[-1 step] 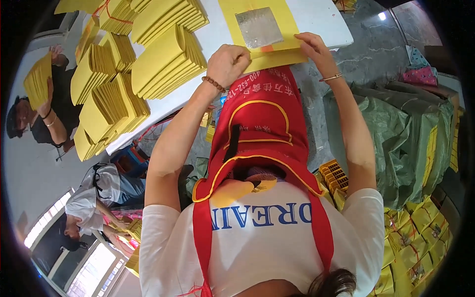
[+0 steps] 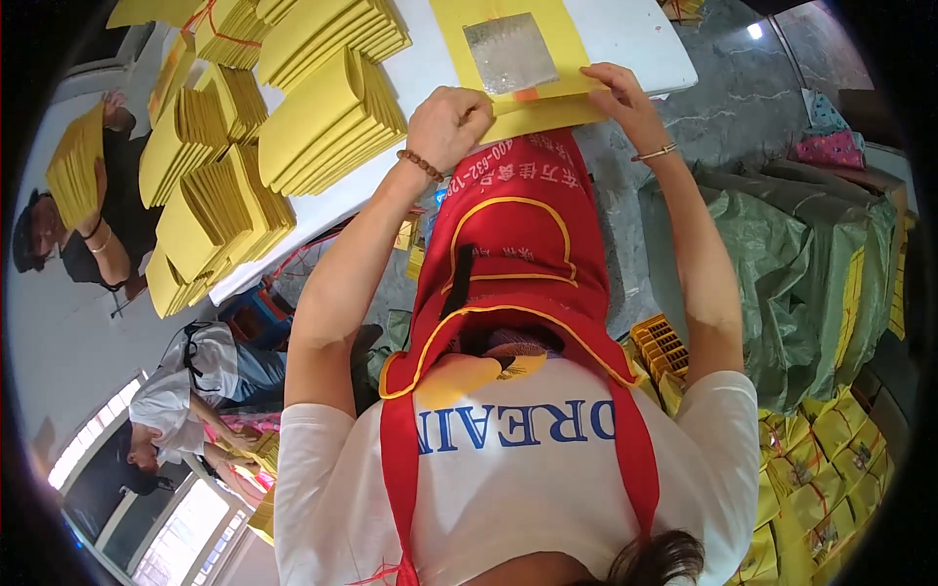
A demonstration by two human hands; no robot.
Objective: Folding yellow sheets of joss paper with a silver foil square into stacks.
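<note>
In front of me at the table's near edge lies a yellow paper sheet (image 2: 567, 68) with a greyish square patch (image 2: 511, 55) on it. Its near edge is turned up as a folded strip. My left hand (image 2: 449, 125), with a beaded bracelet at the wrist, is closed on the left end of that strip. At the right end, my right hand (image 2: 625, 103) pinches the sheet's edge between thumb and fingers. Left of my left hand stands a pile of folded yellow paper (image 2: 332, 122), apart from it.
More yellow paper stacks (image 2: 220, 210) cover the left of the white table (image 2: 640, 44). Across it, a person (image 2: 103, 225) holds yellow papers. Another person (image 2: 195, 391) works at lower left. Green sacks (image 2: 772, 283) stand at right, above bundled yellow packs (image 2: 816, 479).
</note>
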